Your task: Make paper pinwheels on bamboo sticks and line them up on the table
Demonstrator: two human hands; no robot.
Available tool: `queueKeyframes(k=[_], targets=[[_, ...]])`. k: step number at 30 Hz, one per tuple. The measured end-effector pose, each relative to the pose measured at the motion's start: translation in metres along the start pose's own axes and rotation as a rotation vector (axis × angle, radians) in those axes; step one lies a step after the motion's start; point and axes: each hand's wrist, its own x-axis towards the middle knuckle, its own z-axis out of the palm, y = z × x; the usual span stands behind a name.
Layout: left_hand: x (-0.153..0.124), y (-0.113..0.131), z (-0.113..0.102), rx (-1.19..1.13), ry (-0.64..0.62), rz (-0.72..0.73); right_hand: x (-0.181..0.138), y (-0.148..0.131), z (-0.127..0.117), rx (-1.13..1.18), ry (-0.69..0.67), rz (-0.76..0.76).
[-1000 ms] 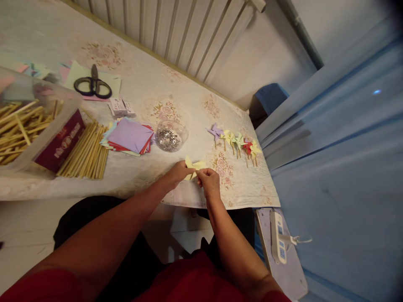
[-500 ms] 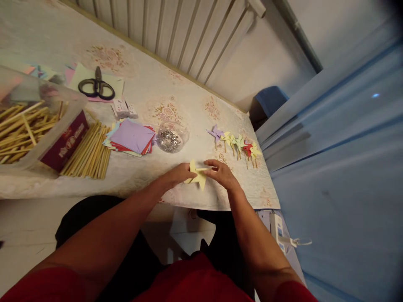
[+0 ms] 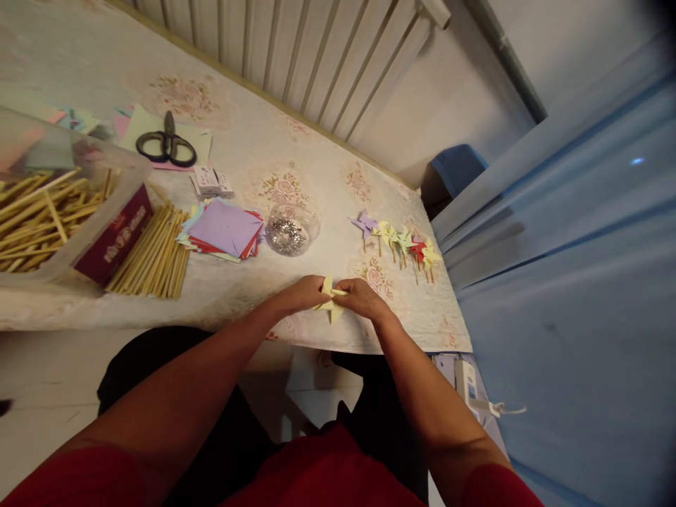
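Between my two hands, over the table's front edge, is a pale yellow paper pinwheel (image 3: 332, 310) with folded, pointed blades. My left hand (image 3: 308, 292) pinches its left side, fingers closed on the paper. From the right, my right hand (image 3: 362, 297) has its fingers closed on the pinwheel too, close to its middle. The fingertips hide the centre, and I cannot see whether a pin or stick is there. Just beyond my hands stands a clear round dish (image 3: 292, 231) of small shiny metal pieces. A pile of square papers (image 3: 224, 227), purple on top, lies left of the dish.
Finished pinwheels on sticks (image 3: 404, 241) lie in a row at the right. A bundle of thin sticks (image 3: 153, 257) lies beside a plastic box (image 3: 113, 179) of more sticks. Black-handled scissors (image 3: 167, 146) rest on paper near small boxes (image 3: 211, 182). A blue curtain (image 3: 560, 282) hangs right.
My right hand has moved left and closed its fingers on the pinwheel, where before they were spread wider. The pinwheel has shifted slightly. My left hand keeps its hold.
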Motion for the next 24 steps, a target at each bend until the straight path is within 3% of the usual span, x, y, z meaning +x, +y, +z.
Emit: queueKeyframes(k=[5,9,11,18,24], targets=[[-0.003,0.005,-0.003,-0.314,-0.027,-0.087,0.002,0.015,0.000,0.199,0.004,0.045],[-0.004,0.008,-0.004,-0.694,0.046,-0.159,0.007,0.023,0.007,0.482,0.198,0.085],[-0.003,0.007,-0.002,-0.779,0.086,-0.145,0.010,0.025,0.015,0.613,0.275,0.119],[0.004,-0.007,0.010,-0.704,0.119,-0.036,0.013,0.024,0.043,0.718,0.412,0.161],[0.007,-0.013,0.013,-0.571,0.280,-0.063,0.011,0.013,0.052,0.812,0.406,0.196]])
